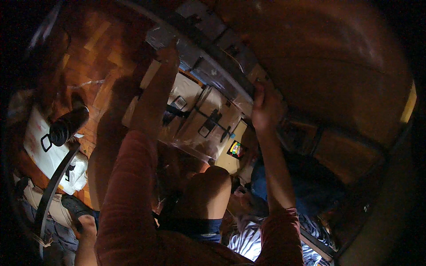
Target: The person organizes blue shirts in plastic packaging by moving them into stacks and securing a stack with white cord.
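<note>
My left hand (pixel 167 53) reaches far forward to a clear plastic-wrapped package (pixel 155 37); its fingers are lost in the dimness. My right hand (pixel 267 108) is closed at the near end of a long dark grey rail (pixel 208 62), thumb on the near side. The rail slants from the upper left down to this hand. Between my forearms lie beige plastic-wrapped packages (pixel 222 113) with black markings. Beside them is a tan box (pixel 242 131) bearing a small colourful label (pixel 237 150).
Further wrapped packages (pixel 233 44) lie beyond the rail. A brown wooden panel (pixel 328 66) fills the upper right. On the parquet floor (pixel 100 57) at left are a dark cylinder (pixel 69 126) and a white package (pixel 42 142). Dark blue cloth (pixel 301 177) and striped cloth (pixel 248 241) lie lower right.
</note>
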`<state>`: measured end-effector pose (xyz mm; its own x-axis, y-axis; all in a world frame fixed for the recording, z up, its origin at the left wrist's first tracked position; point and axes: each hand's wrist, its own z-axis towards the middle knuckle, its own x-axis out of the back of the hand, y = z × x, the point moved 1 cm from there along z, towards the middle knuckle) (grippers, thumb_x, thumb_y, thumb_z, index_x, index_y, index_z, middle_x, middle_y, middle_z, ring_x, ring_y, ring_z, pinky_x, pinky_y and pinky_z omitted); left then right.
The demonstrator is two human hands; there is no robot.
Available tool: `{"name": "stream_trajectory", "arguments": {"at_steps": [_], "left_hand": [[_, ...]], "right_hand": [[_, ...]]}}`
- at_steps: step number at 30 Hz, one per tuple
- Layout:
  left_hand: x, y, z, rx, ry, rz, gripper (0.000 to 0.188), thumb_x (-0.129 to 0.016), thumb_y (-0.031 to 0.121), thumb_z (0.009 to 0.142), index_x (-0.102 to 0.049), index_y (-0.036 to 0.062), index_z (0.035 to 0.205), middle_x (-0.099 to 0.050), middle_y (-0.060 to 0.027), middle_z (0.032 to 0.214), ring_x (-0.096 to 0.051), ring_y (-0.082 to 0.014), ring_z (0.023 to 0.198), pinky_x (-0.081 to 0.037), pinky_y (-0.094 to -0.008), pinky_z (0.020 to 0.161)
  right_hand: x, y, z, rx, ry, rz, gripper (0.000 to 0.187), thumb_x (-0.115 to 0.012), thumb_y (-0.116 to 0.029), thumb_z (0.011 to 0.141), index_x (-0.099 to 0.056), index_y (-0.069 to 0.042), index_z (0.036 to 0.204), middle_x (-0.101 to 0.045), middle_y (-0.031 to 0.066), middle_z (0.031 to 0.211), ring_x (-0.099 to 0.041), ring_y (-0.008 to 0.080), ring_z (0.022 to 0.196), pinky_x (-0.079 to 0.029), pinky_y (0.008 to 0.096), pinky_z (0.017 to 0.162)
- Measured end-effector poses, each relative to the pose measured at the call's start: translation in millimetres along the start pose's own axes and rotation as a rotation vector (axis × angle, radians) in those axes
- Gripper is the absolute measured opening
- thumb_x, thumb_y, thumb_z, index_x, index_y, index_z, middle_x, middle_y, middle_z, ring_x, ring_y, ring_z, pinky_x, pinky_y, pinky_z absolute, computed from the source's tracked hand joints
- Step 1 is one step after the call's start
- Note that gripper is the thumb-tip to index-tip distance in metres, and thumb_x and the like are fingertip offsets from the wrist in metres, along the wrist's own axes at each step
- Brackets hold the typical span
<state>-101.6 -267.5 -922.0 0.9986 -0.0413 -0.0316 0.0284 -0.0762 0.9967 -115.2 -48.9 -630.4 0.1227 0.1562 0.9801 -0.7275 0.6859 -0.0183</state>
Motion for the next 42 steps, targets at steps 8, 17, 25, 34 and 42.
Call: {"name": "stream_trajectory", "arguments": {"at_steps": [8,17,25,34,42], "left_hand": [[13.7,1.3,7.1,0.1,-0.017,-0.061,0.06,-0.062,0.026,0.078,-0.035,0.0087,0.129,-0.037,-0.0109,0.132,-0.039,-0.0275,0.119,-0.036,-0.0354,0.095],[-19.7,1.5,-157.1,0.831,-0.255,-0.52,0.056,-0.06,0.026,0.079,-0.038,0.0088,0.128,-0.039,-0.0096,0.131,-0.04,-0.0265,0.117,-0.038,-0.0344,0.093],[-42.3,-18.0,-148.9,0.599,-0.326,0.001,0.079,-0.076,0.032,0.065,-0.036,-0.0044,0.123,-0.043,-0.0173,0.124,-0.045,-0.0236,0.107,-0.038,-0.0354,0.092],[-58.1,20.7,-171.0,0.468,-0.195,-0.386,0.083,-0.073,0.024,0.069,-0.021,-0.0046,0.126,-0.037,-0.0211,0.126,-0.042,-0.0273,0.112,-0.035,-0.0375,0.095],[-55.1,87.2,-172.4,0.777,-0.271,-0.028,0.075,-0.072,0.03,0.068,-0.03,-0.0033,0.121,-0.05,-0.0232,0.114,-0.05,-0.035,0.105,-0.038,-0.0414,0.091]], "right_hand": [[-3.1,-0.7,-2.8,0.002,0.032,-0.004,0.036,-0.037,-0.033,0.089,-0.062,-0.008,0.093,-0.061,0.0181,0.084,-0.057,0.0375,0.078,-0.044,0.0455,0.068],[-3.0,3.0,-1.5,-0.032,-0.001,-0.034,0.04,-0.035,-0.037,0.089,-0.063,-0.009,0.095,-0.06,0.019,0.081,-0.057,0.0382,0.077,-0.043,0.0457,0.066],[-0.6,0.6,-0.5,-0.02,-0.019,0.115,0.043,-0.034,-0.041,0.089,-0.062,-0.009,0.096,-0.06,0.0175,0.084,-0.057,0.0369,0.08,-0.044,0.042,0.07],[0.2,0.1,-2.5,-0.088,-0.032,0.038,0.039,-0.038,-0.037,0.089,-0.062,-0.008,0.096,-0.06,0.0195,0.088,-0.057,0.0382,0.083,-0.044,0.0432,0.072],[-7.9,15.9,-9.3,-0.098,-0.016,-0.086,0.041,-0.036,-0.039,0.089,-0.063,-0.008,0.097,-0.061,0.0177,0.09,-0.058,0.0364,0.084,-0.045,0.0428,0.073]]}}
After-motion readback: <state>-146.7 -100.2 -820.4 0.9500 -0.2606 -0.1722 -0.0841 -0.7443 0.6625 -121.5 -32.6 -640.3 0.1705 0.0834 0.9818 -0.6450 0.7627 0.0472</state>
